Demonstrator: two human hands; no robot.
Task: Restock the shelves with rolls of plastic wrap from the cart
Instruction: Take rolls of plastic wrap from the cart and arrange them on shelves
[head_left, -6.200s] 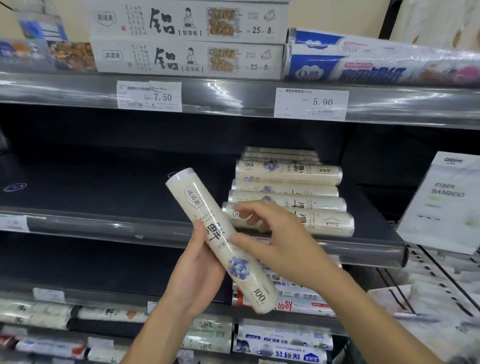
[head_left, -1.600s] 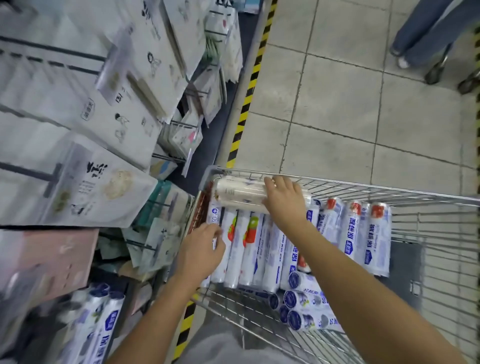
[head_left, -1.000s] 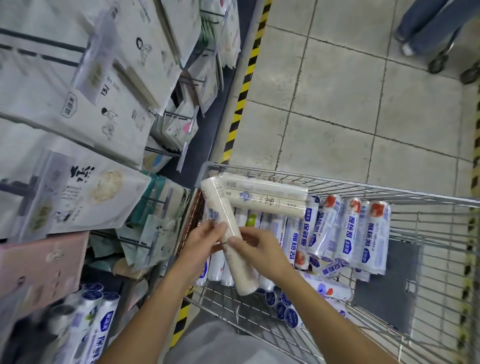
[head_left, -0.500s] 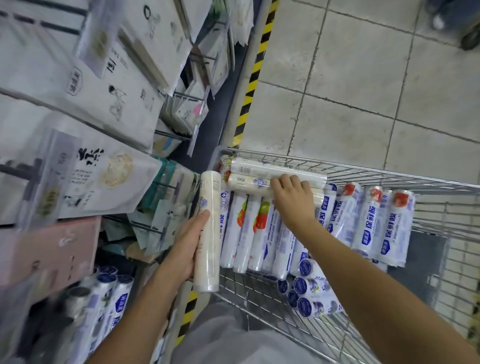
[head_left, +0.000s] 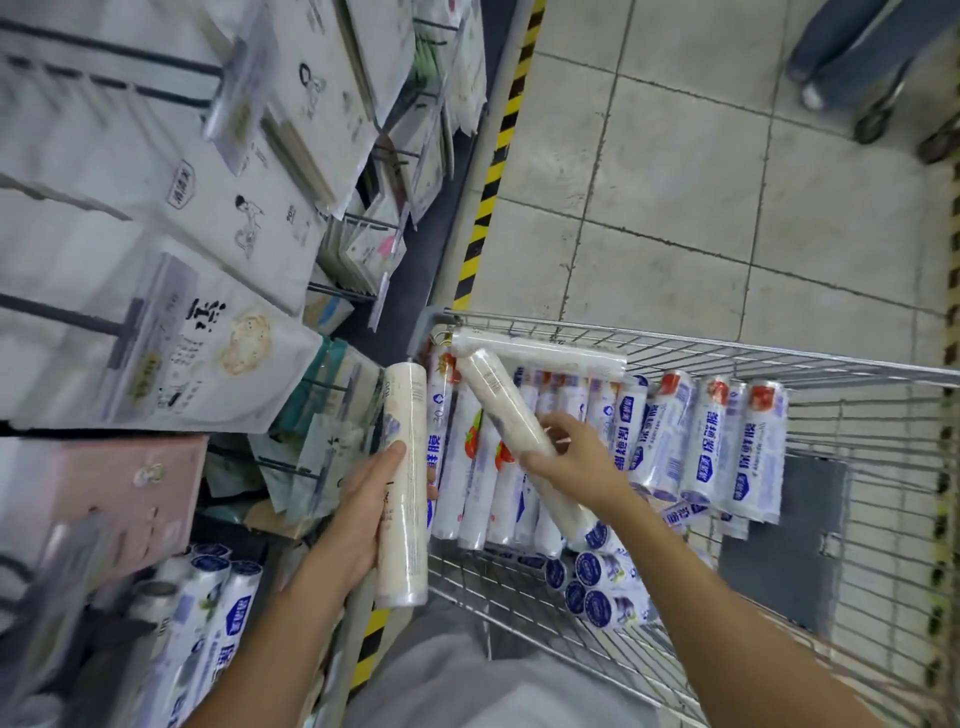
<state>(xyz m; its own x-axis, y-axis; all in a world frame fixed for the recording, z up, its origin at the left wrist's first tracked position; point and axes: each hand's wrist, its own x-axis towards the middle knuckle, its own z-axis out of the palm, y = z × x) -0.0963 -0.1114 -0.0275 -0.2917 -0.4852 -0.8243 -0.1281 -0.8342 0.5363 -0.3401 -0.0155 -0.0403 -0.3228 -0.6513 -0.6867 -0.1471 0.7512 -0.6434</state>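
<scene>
I look down into a wire cart (head_left: 857, 519) holding several rolls of plastic wrap. My left hand (head_left: 358, 514) grips a cream roll (head_left: 405, 467) upright beside the cart's left rim. My right hand (head_left: 576, 462) grips a second cream roll (head_left: 498, 405), tilted, its upper end near the cart's far left corner. A third cream roll (head_left: 540, 353) lies across the cart's far end. Blue-and-white rolls (head_left: 711, 447) lie side by side under them, and more are stacked end-on (head_left: 592, 577) near me.
Hanging white packets (head_left: 171, 218) and a pink pack (head_left: 98, 499) fill the racks at left. Blue-labelled rolls (head_left: 208, 618) sit on a low shelf at bottom left. A yellow-black strip (head_left: 493, 166) edges the tiled floor. Another person's legs (head_left: 852, 47) stand at top right.
My right hand has lifted a second cream roll off the pile at the cart's far end and tilted it toward me. My left hand keeps hold of the first roll.
</scene>
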